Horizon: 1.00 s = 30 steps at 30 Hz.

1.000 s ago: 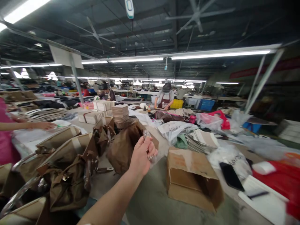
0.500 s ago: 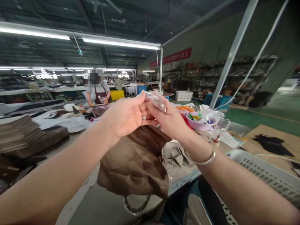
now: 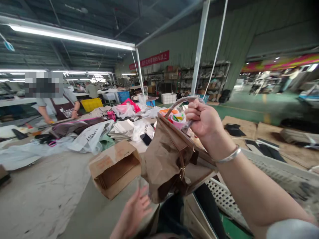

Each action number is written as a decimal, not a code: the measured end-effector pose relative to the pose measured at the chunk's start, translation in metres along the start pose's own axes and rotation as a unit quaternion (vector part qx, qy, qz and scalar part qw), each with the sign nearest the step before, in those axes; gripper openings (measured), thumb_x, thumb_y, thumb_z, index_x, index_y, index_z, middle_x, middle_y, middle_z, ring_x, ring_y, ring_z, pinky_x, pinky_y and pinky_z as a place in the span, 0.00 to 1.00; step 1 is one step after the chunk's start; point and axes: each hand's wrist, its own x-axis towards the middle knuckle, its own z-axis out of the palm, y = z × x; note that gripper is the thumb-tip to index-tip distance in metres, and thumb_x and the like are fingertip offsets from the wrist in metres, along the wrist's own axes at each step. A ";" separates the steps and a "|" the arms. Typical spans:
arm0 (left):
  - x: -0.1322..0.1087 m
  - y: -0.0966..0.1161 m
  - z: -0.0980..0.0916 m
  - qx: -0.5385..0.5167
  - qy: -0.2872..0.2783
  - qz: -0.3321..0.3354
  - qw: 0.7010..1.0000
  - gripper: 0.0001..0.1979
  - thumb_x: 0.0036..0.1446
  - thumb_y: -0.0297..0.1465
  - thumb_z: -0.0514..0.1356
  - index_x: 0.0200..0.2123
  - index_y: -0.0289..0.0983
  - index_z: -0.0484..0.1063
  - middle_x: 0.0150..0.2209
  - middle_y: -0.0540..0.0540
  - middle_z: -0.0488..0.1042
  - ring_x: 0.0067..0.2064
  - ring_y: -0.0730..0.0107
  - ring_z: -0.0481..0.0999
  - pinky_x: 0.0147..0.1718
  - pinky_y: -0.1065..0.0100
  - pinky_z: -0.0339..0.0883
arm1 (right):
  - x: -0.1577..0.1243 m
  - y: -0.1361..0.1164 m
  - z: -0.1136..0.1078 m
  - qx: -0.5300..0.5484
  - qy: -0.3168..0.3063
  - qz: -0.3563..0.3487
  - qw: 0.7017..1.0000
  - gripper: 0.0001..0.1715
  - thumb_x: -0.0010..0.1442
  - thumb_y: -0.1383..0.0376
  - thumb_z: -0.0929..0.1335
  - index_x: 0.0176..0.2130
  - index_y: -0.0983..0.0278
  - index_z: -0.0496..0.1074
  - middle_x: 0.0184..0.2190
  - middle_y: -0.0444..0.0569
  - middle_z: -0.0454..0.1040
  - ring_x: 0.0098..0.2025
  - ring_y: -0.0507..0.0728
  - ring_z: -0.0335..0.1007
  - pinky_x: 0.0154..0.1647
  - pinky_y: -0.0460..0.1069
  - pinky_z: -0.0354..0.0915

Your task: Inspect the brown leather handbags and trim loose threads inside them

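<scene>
A brown handbag (image 3: 161,152) hangs tilted in front of me, its handle (image 3: 174,103) wrapped in clear plastic. My right hand (image 3: 203,118) is closed around that handle and wears a silver bangle at the wrist. Thin straps and small metal fittings dangle along the bag's side. Below and left of the bag, my left hand (image 3: 138,207) is held with fingers spread, slightly blurred, holding nothing. Just left of the bag, an open cardboard box (image 3: 113,159) lies on its side on the table, with its opening facing me.
A white perforated basket (image 3: 224,196) stands at my right. Plastic bags (image 3: 87,136), a dark phone (image 3: 146,139), stacked pale pieces (image 3: 122,127) and a pink basket (image 3: 178,123) crowd the table's far side. A co-worker in an apron (image 3: 62,109) stands across at the left.
The view has swung right. My left hand has left the handle area and dropped low; my right hand holds the bag off to the right. The cardboard box has come into view.
</scene>
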 end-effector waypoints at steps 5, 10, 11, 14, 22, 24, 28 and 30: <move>0.007 0.029 0.057 -0.348 -0.068 -0.021 0.935 0.11 0.55 0.36 0.57 0.22 0.40 0.69 0.23 0.46 0.73 0.29 0.64 0.76 0.36 0.61 0.73 | -0.014 -0.030 -0.034 -0.007 0.012 -0.099 0.995 0.13 0.64 0.68 0.61 0.27 0.64 0.57 0.19 0.36 0.57 0.15 0.41 0.47 0.11 0.33 0.47; -0.015 0.134 0.046 -0.481 -0.108 0.126 0.861 0.07 0.62 0.25 0.48 0.40 0.33 0.64 0.19 0.56 0.62 0.18 0.83 0.64 0.24 0.78 0.68 | -0.023 -0.036 -0.115 -0.150 0.085 -0.152 0.973 0.10 0.55 0.69 0.68 0.40 0.61 0.66 0.23 0.38 0.62 0.17 0.41 0.51 0.13 0.34 0.52; -0.016 0.151 0.042 -0.486 -0.092 0.143 0.857 0.07 0.64 0.26 0.46 0.39 0.32 0.62 0.18 0.56 0.60 0.18 0.84 0.63 0.22 0.79 0.67 | -0.024 -0.032 -0.134 -0.173 0.140 -0.091 0.971 0.09 0.54 0.70 0.68 0.38 0.62 0.67 0.20 0.36 0.58 0.15 0.41 0.48 0.11 0.34 0.50; -0.009 0.184 0.031 -0.485 -0.004 0.157 0.860 0.14 0.65 0.24 0.40 0.26 0.35 0.55 0.17 0.58 0.54 0.15 0.85 0.57 0.24 0.78 0.67 | -0.030 -0.020 -0.180 -0.176 0.195 -0.052 0.964 0.05 0.53 0.73 0.67 0.33 0.66 0.66 0.17 0.34 0.52 0.14 0.41 0.46 0.11 0.34 0.50; 0.007 0.203 0.039 -0.392 -0.030 0.138 0.909 0.14 0.65 0.25 0.43 0.24 0.36 0.54 0.17 0.58 0.52 0.15 0.84 0.55 0.32 0.71 0.71 | -0.040 -0.005 -0.210 -0.170 0.237 -0.040 0.956 0.05 0.48 0.75 0.70 0.30 0.68 0.72 0.24 0.42 0.66 0.17 0.43 0.55 0.14 0.37 0.62; 0.000 0.208 0.042 -0.371 -0.082 0.144 0.914 0.11 0.64 0.24 0.44 0.30 0.34 0.59 0.17 0.59 0.54 0.16 0.86 0.55 0.30 0.74 0.70 | -0.039 -0.007 -0.197 -0.164 0.219 -0.070 0.959 0.09 0.46 0.73 0.72 0.33 0.69 0.74 0.27 0.44 0.68 0.20 0.43 0.58 0.19 0.39 0.65; -0.012 0.215 0.034 -0.295 -0.105 0.190 0.931 0.09 0.63 0.23 0.45 0.34 0.32 0.64 0.16 0.58 0.52 0.15 0.84 0.54 0.21 0.78 0.63 | -0.057 0.002 -0.166 -0.195 0.181 -0.195 0.944 0.15 0.46 0.67 0.74 0.38 0.65 0.76 0.26 0.42 0.68 0.22 0.44 0.61 0.26 0.40 0.67; -0.012 0.209 0.024 -0.206 -0.092 0.213 0.951 0.08 0.60 0.23 0.48 0.33 0.32 0.66 0.15 0.58 0.52 0.15 0.82 0.54 0.20 0.76 0.61 | -0.080 0.020 -0.155 -0.275 0.170 -0.245 0.914 0.16 0.50 0.63 0.72 0.42 0.60 0.76 0.32 0.46 0.72 0.27 0.47 0.66 0.32 0.44 0.70</move>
